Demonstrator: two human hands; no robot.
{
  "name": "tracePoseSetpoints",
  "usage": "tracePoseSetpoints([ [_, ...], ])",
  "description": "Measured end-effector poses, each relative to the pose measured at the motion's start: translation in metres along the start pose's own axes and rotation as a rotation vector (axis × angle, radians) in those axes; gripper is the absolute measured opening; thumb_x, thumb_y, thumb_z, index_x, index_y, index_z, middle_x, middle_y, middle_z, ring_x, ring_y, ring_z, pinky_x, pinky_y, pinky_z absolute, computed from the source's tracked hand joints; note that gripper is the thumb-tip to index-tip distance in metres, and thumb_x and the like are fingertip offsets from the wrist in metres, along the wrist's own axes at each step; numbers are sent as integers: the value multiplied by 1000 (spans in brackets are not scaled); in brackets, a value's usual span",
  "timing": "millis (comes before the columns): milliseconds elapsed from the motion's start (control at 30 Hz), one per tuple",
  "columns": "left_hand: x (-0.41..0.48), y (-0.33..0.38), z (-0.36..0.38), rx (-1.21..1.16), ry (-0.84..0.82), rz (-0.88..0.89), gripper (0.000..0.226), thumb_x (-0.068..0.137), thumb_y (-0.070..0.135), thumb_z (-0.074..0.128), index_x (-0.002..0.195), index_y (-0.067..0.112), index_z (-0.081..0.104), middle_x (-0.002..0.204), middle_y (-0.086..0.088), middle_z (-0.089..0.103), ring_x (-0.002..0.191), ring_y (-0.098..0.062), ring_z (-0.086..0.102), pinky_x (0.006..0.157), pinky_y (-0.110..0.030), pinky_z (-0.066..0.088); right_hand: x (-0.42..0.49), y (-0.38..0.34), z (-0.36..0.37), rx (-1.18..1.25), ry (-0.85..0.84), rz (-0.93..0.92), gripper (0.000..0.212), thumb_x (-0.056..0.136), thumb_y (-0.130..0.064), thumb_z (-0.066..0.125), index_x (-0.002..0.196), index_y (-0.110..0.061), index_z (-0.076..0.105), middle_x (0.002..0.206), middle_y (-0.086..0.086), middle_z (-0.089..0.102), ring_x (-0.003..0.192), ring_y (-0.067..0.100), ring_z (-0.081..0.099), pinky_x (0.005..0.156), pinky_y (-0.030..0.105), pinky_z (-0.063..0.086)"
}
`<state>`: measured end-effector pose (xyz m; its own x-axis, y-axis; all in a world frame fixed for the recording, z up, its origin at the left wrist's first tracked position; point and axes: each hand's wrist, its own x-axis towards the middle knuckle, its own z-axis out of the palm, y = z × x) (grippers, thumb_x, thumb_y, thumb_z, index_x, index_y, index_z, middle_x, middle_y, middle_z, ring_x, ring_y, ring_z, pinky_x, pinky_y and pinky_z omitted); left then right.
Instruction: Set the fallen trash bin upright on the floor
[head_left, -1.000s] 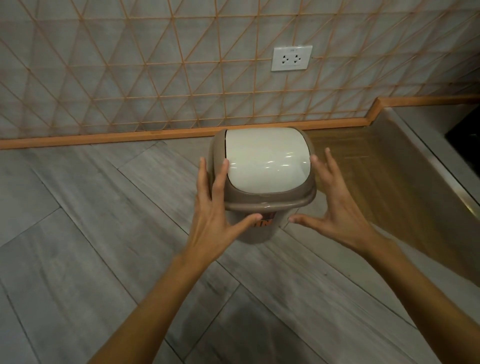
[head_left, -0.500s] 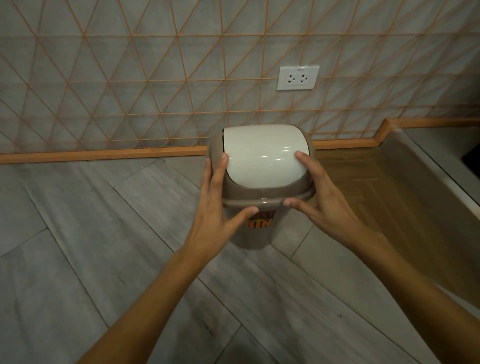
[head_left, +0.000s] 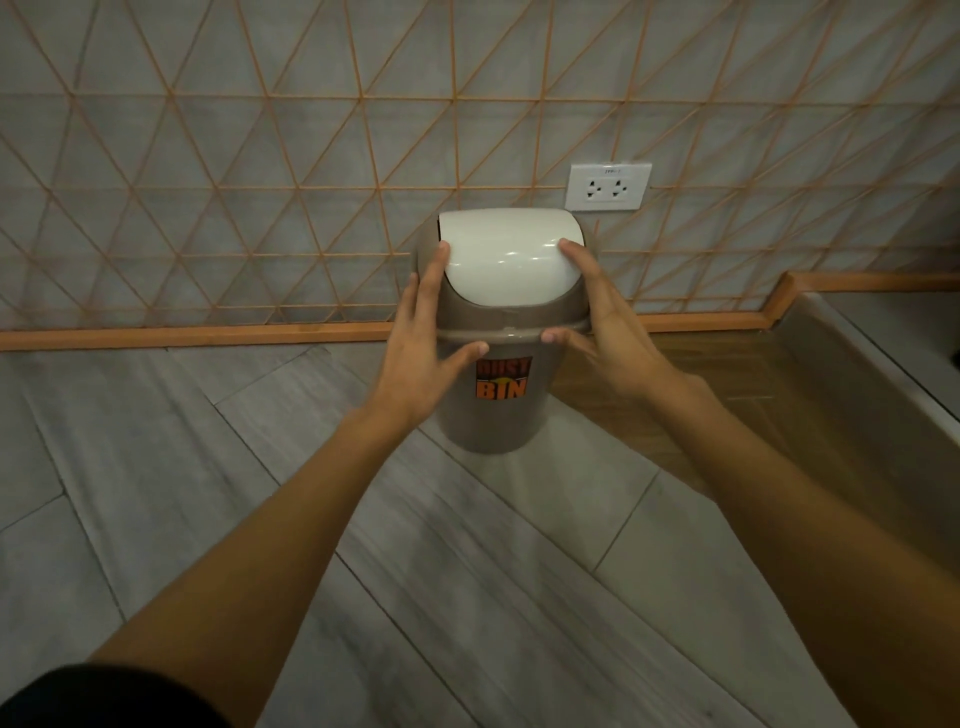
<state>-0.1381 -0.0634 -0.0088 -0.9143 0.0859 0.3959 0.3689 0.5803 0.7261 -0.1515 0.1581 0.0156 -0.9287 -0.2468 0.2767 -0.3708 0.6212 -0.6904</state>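
Observation:
A small taupe trash bin with a white swing lid stands upright on the grey plank floor, near the wall. An orange "DUST BIN" label faces me. My left hand presses the bin's left side at the lid rim, thumb across the front. My right hand holds the right side of the lid, fingers on the white flap and thumb on the rim.
A tiled wall with an orange lattice pattern stands behind, with a white double socket above the bin. An orange skirting board runs along the floor. A raised grey ledge and wooden floor patch lie to the right.
Both hands have closed in from hovering beside the lid to gripping it. The view has tipped back, so more of the bin's body and its label show.

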Motion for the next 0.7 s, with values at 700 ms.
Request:
tracePoseSetpoints([
  [700, 60, -5, -26, 301, -287, -175, 120, 87, 2, 61, 134, 53, -37, 157, -26, 20, 119, -43, 54, 91, -50, 49, 50, -17, -2, -310, -159, 228, 108, 93, -8, 56, 133, -59, -29, 159, 24, -2, 127, 46, 45, 107, 61, 34],
])
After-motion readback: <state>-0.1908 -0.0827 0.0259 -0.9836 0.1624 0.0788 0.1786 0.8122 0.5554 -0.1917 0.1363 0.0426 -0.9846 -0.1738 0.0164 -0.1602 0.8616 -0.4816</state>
